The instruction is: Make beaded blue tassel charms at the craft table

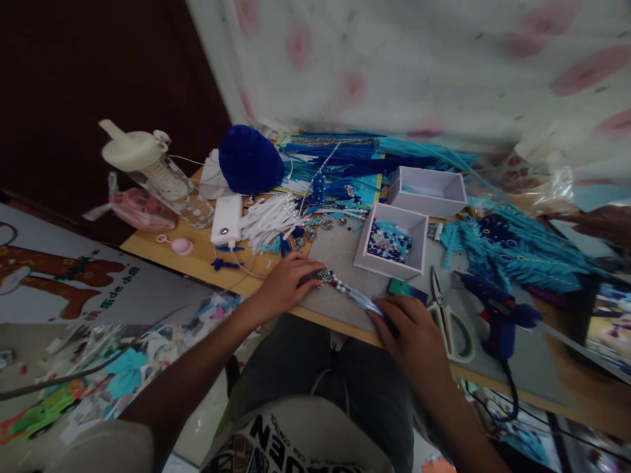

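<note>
A beaded tassel [349, 292] stretches between my two hands over the grey mat [329, 253], near the table's front edge. At its silver, ornate end, my left hand [290, 281] pinches it between thumb and fingers. My right hand [407, 325] is closed round the pale blue strands at the other end. Just behind stands a white box [417, 246] of blue, red and white beads. A green-blue small flat item [407, 290] lies beside my right hand, next to white-handled scissors [446, 322].
A blue glue gun [497, 312] lies right of the scissors. Blue fuzzy pieces [522, 246], a second white box [428, 190], white stems [271, 222], a white power bank [227, 220] and a bottle [170, 177] surround the work area. Another person's hand [604, 223] shows at the far right.
</note>
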Available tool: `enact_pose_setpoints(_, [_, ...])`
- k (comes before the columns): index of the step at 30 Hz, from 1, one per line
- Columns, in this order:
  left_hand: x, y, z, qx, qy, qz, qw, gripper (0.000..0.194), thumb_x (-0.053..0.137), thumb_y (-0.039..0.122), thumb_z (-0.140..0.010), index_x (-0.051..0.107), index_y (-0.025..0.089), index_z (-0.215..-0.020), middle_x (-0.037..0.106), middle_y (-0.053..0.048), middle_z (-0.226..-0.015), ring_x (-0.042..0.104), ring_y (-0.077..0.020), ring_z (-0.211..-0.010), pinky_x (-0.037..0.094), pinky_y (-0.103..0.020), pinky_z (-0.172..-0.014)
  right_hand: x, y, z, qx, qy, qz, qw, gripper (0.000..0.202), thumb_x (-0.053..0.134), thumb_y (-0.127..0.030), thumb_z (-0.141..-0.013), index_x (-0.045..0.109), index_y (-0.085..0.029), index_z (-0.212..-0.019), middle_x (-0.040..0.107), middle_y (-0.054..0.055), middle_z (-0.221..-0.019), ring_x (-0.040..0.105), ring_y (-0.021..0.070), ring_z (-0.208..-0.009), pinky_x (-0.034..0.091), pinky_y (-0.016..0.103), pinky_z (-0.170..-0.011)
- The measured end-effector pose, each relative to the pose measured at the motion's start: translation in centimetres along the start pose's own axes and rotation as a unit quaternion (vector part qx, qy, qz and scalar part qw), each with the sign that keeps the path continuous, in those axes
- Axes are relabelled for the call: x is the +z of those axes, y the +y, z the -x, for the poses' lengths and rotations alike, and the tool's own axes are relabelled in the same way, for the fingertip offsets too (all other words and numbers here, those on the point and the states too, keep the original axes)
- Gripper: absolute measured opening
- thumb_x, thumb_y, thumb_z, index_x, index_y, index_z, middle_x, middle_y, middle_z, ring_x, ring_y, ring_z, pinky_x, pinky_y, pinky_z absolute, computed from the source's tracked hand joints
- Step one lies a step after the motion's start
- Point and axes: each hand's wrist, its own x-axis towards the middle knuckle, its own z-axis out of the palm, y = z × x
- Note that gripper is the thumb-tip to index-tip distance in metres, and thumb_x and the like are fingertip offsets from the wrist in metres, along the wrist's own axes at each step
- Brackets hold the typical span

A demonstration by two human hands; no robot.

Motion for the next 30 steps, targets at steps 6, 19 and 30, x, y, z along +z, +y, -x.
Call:
enact_pose_setpoints(6, [1.4,0.5,-0.6,0.037,-0.024,0.028,0.999,0.032,0.062,0.027,-0.094,0.068,0.019,-0.125,0.075,-0.009,-0.113,0.059,-0.0220,-0.107,0.050,-0.039,-0.096,-1.7,1.5,1.1,0.006,-0.015,0.012,1.000,0.025,0.054,-0.038,-0.100,0.069,-0.018,-0.096,0.068,0.008,-0.091,0.064,0.0235,-0.084,0.053,0.036,-0.074])
enact_pose_setpoints(19, [1.4,1.6,-1.3,0.062,-0.044,0.007,0.997,0.038,0.065,0.038,-0.092,0.067,0.019,-0.125,0.070,-0.010,-0.120,0.058,-0.0245,-0.113,0.045,-0.042,-0.102,-1.8,2.0,-0.1,0.046,-0.086,-0.011,0.995,0.029,0.048,-0.034,-0.101,0.073,-0.021,-0.091,0.069,0.007,-0.088,0.065,0.0224,-0.079,0.052,0.035,-0.072])
enact_pose_setpoints(30, [1.3,1.8,-2.0,0.055,-0.062,0.004,0.997,0.035,0.066,0.034,-0.091,0.069,0.018,-0.122,0.066,-0.012,-0.117,0.058,-0.0256,-0.112,0.046,-0.041,-0.100,-3.2,3.0,0.0,0.063,-0.122,-0.014,0.990,0.024,0.052,-0.034,-0.098,0.072,-0.021,-0.091,0.069,0.006,-0.089,0.067,0.0218,-0.078,0.051,0.032,-0.069])
